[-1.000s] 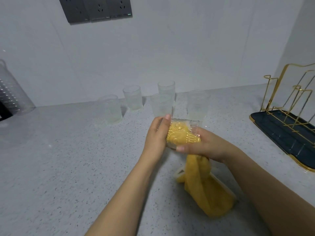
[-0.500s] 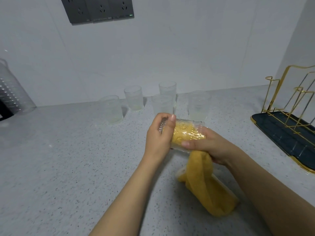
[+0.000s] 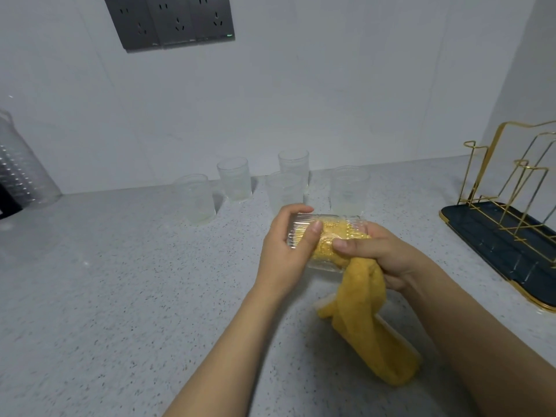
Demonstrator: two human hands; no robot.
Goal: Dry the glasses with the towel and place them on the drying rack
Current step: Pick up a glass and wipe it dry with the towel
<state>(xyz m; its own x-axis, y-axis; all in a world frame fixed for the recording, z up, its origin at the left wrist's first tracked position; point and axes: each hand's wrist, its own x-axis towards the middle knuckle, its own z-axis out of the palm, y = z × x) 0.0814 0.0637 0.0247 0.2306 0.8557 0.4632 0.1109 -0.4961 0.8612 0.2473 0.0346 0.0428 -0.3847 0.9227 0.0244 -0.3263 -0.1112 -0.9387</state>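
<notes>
A person holds a ribbed glass on its side above a speckled grey counter, the left hand curled around its base end with the thumb across the wall. The right hand grips the rim end, its thumb pressing on the glass, with a yellow towel stuffed inside and trailing down to the counter. Five more clear glasses stand upright near the white wall. A gold-wire drying rack on a dark tray sits well apart at the right. Dark wall sockets hang above.
</notes>
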